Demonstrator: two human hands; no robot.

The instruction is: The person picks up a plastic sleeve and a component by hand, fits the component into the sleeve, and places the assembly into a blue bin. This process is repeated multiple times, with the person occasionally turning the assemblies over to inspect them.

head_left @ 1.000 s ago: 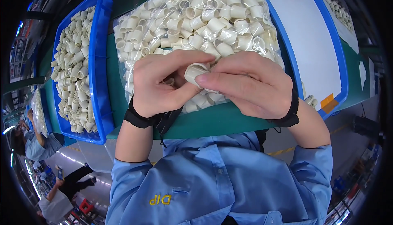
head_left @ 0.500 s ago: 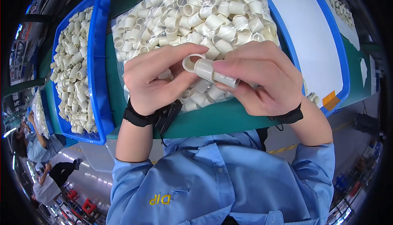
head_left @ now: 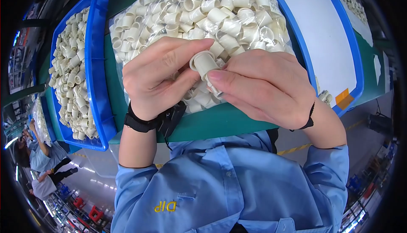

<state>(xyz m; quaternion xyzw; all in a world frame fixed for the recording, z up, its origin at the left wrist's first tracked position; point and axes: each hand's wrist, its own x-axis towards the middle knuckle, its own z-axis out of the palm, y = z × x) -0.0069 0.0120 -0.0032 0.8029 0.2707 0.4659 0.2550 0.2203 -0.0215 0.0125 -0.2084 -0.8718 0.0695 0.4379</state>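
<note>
So there's one green desk, and on it one big clear bag stuffed with white plastic parts, way too many to count. Two blue trays flank it: left tray heaped with pale parts, right tray lined in white, two orange tape strips on it. Held over the bag's near side are two smooth off-white pieces: a tilted tube overlapping a round-mouthed sleeve; can't tell if it's inside. The left hand has fingers spread about the sleeve's width, gripping it; the right hand pinches the tube, thumb and fingers close together.
</note>
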